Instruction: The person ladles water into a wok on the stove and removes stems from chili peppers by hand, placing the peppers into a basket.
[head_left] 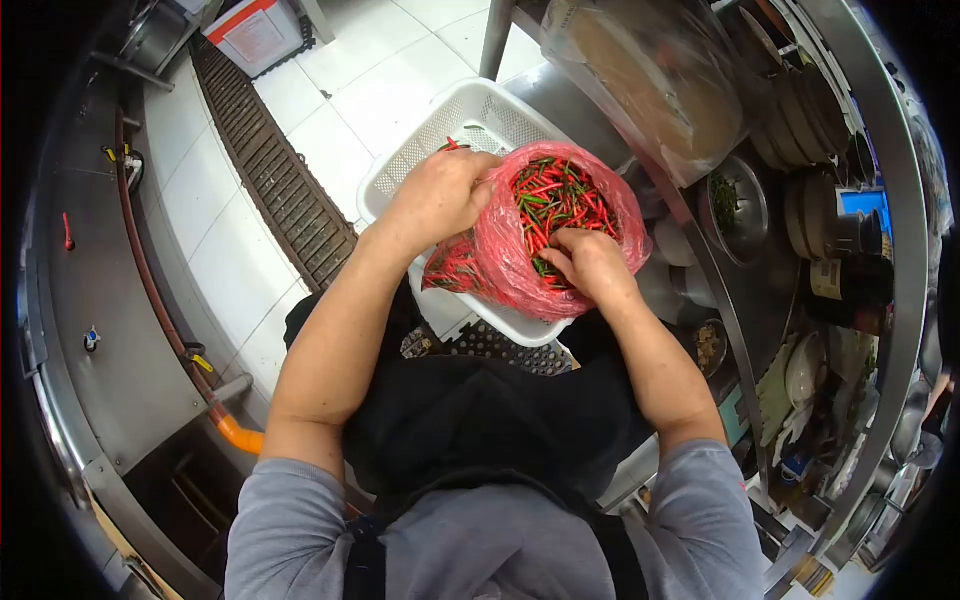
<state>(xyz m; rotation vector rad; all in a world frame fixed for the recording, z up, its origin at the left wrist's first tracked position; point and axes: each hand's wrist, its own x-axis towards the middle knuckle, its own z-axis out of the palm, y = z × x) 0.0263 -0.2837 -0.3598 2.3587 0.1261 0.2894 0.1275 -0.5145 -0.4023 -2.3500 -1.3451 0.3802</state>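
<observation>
A thin red plastic bag (pixel 495 250) full of small red and green chili peppers (pixel 550 195) leans in a white plastic basket (pixel 385 180), its mouth wide open. My left hand (pixel 447 197) is closed at the bag's left rim, fingers curled against the plastic; its fingertips are partly hidden. Inside the mouth, my right hand (pixel 598 265) has thumb and fingers pinched together among the peppers. A few chilies lie in the basket just beyond my left hand.
A steel shelf on the right holds a bagged brown item (pixel 640 80), a metal bowl with green pieces (pixel 735 205) and several pots. On the left are a floor drain grate (pixel 265 160), a steel counter (pixel 90 290) and an orange pipe (pixel 238 434).
</observation>
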